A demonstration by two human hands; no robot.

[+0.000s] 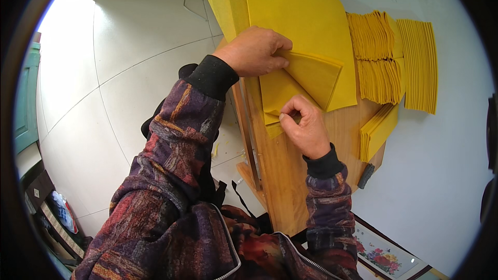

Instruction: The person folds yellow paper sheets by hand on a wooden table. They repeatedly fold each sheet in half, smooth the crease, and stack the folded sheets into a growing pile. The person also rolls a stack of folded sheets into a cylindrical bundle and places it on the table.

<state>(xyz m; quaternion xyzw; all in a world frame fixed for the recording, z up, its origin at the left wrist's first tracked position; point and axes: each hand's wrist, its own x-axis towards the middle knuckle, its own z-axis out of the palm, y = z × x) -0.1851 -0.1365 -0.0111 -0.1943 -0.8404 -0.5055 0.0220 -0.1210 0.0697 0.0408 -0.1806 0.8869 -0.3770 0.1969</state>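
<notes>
A large pile of yellow paper sheets (301, 8) lies over the far part of a wooden table (285, 186). On its near side is a folded yellow sheet (317, 75), its layers standing apart like a wedge. My left hand (258, 52) pinches the upper left end of this folded sheet between thumb and fingers. Nearer me, my right hand (307, 128) has thumb and forefinger closed in a ring at the lower edge of the yellow paper, gripping that edge. The paper between those fingertips is mostly hidden.
To the right stand pleated yellow bundles (372, 36), a taller pleated stack (419, 65) and a smaller folded stack (378, 130). A dark grey block (366, 176) lies by the table's right edge. Pale floor tiles (140, 36) spread to the left.
</notes>
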